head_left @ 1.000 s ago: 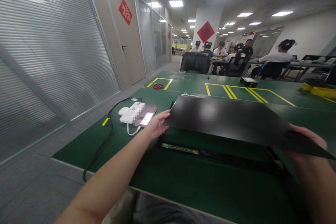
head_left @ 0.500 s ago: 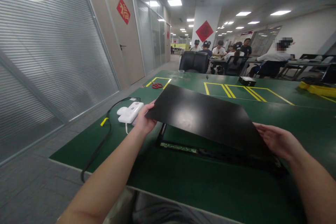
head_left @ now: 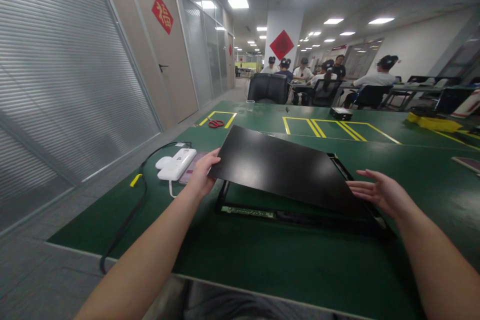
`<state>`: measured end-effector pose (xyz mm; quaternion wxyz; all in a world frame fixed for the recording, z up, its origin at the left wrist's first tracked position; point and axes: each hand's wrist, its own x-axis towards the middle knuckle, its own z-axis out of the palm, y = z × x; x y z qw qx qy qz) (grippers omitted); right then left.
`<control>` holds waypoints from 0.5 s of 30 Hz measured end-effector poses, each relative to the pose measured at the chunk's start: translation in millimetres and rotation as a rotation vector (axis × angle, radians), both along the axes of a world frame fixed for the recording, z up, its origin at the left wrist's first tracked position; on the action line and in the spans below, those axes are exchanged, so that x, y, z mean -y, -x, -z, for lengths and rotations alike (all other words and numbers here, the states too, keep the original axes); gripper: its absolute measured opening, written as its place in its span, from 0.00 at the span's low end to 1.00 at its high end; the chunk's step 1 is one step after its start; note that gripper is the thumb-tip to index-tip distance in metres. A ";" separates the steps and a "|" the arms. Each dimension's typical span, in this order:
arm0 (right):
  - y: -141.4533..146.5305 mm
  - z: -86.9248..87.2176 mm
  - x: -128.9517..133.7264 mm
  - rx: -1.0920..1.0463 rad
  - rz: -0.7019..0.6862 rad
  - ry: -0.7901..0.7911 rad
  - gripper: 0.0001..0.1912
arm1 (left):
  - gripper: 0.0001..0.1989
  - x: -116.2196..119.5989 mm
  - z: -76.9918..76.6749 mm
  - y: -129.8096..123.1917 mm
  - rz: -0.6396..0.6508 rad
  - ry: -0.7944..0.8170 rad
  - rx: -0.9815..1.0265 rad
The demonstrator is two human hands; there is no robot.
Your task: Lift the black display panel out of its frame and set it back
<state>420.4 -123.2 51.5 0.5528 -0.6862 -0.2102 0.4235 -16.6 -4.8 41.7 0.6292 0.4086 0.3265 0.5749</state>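
Observation:
A thin glossy black panel (head_left: 277,165) is tilted over a black rectangular frame (head_left: 300,219), its left side raised higher than its right. My left hand (head_left: 204,172) grips the panel's left edge, thumb on top and fingers beneath. At the panel's right side, my right hand (head_left: 378,192) has its fingers spread, the fingertips close to the edge; whether they touch it cannot be made out. A green circuit strip (head_left: 247,211) shows along the frame's near side. The frame lies on the green table (head_left: 292,265).
Left of the panel are a white device (head_left: 177,164), a phone (head_left: 191,167) and a black cable (head_left: 140,200). Farther back stand red-handled scissors (head_left: 216,123), a plastic cup (head_left: 250,105) and a black box (head_left: 341,113). Several people sit beyond the table.
My right hand has opened its fingers and come off the panel's lower right part. More of the frame's right side shows. The whole view has shifted slightly.

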 end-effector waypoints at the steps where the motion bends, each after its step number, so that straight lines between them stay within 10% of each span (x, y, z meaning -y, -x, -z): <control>1: 0.1 -0.8 0.3 0.011 0.007 0.010 0.06 | 0.25 0.7 1.0 -0.8 -0.003 0.000 -0.020; 15: -17.5 9.0 -0.6 0.177 0.080 0.049 0.07 | 0.20 5.4 8.5 -10.5 0.039 0.102 -0.174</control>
